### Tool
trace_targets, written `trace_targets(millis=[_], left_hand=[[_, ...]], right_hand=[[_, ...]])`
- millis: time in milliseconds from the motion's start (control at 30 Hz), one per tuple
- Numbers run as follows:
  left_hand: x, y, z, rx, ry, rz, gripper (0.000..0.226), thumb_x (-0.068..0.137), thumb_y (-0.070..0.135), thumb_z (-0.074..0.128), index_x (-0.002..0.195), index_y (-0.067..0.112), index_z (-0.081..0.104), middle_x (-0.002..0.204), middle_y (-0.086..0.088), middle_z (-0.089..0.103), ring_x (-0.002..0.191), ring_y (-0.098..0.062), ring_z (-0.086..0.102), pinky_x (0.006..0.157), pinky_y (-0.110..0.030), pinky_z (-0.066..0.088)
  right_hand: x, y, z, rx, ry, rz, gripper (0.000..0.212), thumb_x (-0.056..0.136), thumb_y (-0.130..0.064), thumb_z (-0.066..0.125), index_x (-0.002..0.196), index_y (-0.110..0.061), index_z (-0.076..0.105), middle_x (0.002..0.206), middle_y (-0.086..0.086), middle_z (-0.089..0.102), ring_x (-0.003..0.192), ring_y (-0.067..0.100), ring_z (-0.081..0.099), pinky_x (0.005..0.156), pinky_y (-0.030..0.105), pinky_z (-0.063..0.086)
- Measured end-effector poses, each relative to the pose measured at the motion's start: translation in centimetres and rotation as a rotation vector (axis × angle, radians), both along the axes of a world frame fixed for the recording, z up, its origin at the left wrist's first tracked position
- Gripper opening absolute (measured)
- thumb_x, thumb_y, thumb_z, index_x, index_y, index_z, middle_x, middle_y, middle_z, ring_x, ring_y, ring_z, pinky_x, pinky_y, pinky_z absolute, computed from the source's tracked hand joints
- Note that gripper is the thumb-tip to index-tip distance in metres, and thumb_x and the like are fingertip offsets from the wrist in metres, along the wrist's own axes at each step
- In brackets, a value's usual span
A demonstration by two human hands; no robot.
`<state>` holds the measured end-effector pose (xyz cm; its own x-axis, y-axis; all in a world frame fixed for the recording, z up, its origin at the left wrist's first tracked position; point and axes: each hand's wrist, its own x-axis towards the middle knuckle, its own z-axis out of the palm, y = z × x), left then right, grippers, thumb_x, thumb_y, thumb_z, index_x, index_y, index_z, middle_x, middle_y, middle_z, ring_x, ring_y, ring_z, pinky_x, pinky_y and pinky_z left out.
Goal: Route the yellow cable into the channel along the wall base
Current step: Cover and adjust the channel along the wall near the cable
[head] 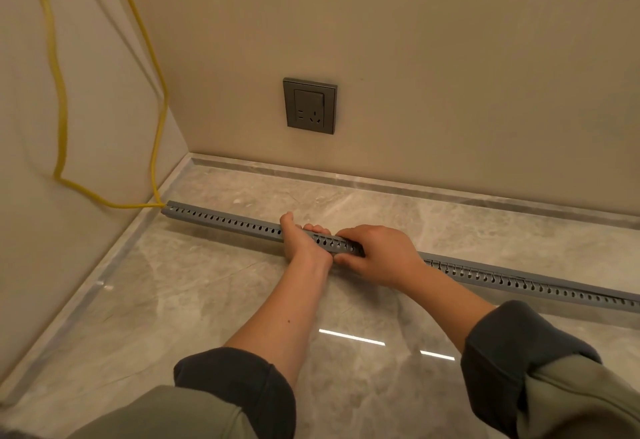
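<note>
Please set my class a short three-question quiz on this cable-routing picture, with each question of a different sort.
1. True or false: the yellow cable enters the grey channel at its end nearest the room corner.
2. Fill in the blank: the wall socket has ___ plugged into it.
3. Choose one: the left hand and the right hand both have their grip on
A. the grey channel
B. the yellow cable
C. the wall socket

Key: 1 true; 2 nothing; 3 A.
</note>
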<state>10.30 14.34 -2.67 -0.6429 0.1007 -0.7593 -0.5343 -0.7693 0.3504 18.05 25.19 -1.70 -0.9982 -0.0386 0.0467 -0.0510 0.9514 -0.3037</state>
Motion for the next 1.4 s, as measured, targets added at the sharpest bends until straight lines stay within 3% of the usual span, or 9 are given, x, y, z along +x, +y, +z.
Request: trace_targets(millis=[200,300,400,500,767,867,967,1133,1400], left_hand=[[-0.2,0.1,0.1,0.069,0.054,0.005,0.035,0.078,0.037,0.065,0.063,0.021,0.038,0.056,0.006,0.040,0.043,-0.013,0.039,0.048,-0.024,0.040],[-0.2,-0.1,-0.1,0.093,0.071,-0.014,0.031,0.077,0.038,0.067,0.068,0.020,0.043,0.060,0.005,0.045,0.048,-0.014,0.044,0.056,-0.026,0.044],[-0.4,-0.2,0.2,0.108,0.077,-0.036,0.032,0.078,0.039,0.069,0.082,0.017,0.046,0.065,0.002,0.053,0.055,-0.015,0.052,0.061,-0.027,0.049],[-0.7,-0.1,0.4,0.078,0.089,-0.087,0.036,0.082,0.039,0.068,0.096,0.015,0.045,0.073,0.000,0.054,0.060,-0.014,0.055,0.062,-0.028,0.051],[0.2,-0.1,0.3,-0.069,0.188,-0.421,0.017,0.092,0.019,0.061,0.101,0.007,0.053,0.093,-0.010,0.061,0.093,-0.023,0.061,0.090,-0.037,0.051],[0.4,-0.4,0.2,-0.138,0.232,-0.460,0.024,0.094,0.009,0.057,0.116,0.001,0.050,0.093,-0.015,0.063,0.091,-0.026,0.063,0.081,-0.039,0.054],[0.5,-0.3,-0.1,-0.179,0.235,-0.399,0.023,0.094,0.005,0.055,0.116,-0.001,0.049,0.094,-0.014,0.064,0.092,-0.026,0.063,0.082,-0.041,0.053],[0.7,0.4,-0.4,-0.162,0.184,-0.318,0.025,0.095,0.010,0.056,0.118,0.004,0.048,0.091,-0.010,0.062,0.086,-0.023,0.063,0.081,-0.040,0.054],[-0.2,0.8,-0.2,-0.247,0.120,-0.199,0.022,0.097,0.023,0.055,0.111,0.007,0.050,0.082,-0.004,0.060,0.070,-0.018,0.060,0.068,-0.038,0.052]], right_hand=[[0.0,0.0,0.4,-0.110,-0.026,-0.077,0.031,0.091,-0.053,0.047,0.111,-0.035,0.063,0.094,-0.012,0.066,0.086,0.012,0.060,0.066,0.031,0.048],[-0.6,0.0,0.3,-0.124,-0.053,-0.079,0.029,0.091,-0.051,0.047,0.107,-0.035,0.065,0.085,-0.013,0.063,0.079,0.011,0.057,0.058,0.027,0.040],[-0.9,0.1,0.2,-0.153,-0.037,-0.102,0.025,0.089,-0.048,0.048,0.094,-0.034,0.067,0.075,-0.011,0.061,0.071,0.010,0.055,0.055,0.030,0.045],[-1.2,0.3,0.2,-0.206,-0.010,-0.158,0.026,0.089,-0.049,0.050,0.103,-0.037,0.069,0.089,-0.013,0.068,0.079,0.009,0.059,0.064,0.033,0.052],[-1.7,1.0,-0.3,-0.249,0.017,-0.222,0.030,0.087,-0.045,0.057,0.115,-0.037,0.065,0.101,-0.015,0.066,0.094,0.010,0.058,0.068,0.028,0.045],[-1.7,0.9,-0.4,-0.277,0.021,-0.202,0.031,0.084,-0.041,0.062,0.114,-0.037,0.065,0.096,-0.016,0.064,0.093,0.009,0.059,0.064,0.025,0.042],[-1.7,1.7,-0.3,-0.231,-0.040,-0.213,0.043,0.082,-0.047,0.063,0.122,-0.033,0.062,0.110,-0.013,0.066,0.101,0.010,0.060,0.072,0.027,0.045],[-0.3,3.0,-0.5,-0.056,-0.117,-0.130,0.023,0.087,-0.055,0.052,0.098,-0.036,0.061,0.079,-0.015,0.059,0.074,0.009,0.055,0.052,0.025,0.032],[3.5,7.2,-0.9,0.013,-0.195,-0.159,0.032,0.088,-0.061,0.047,0.107,-0.036,0.053,0.092,-0.013,0.062,0.078,0.010,0.055,0.056,0.026,0.036]])
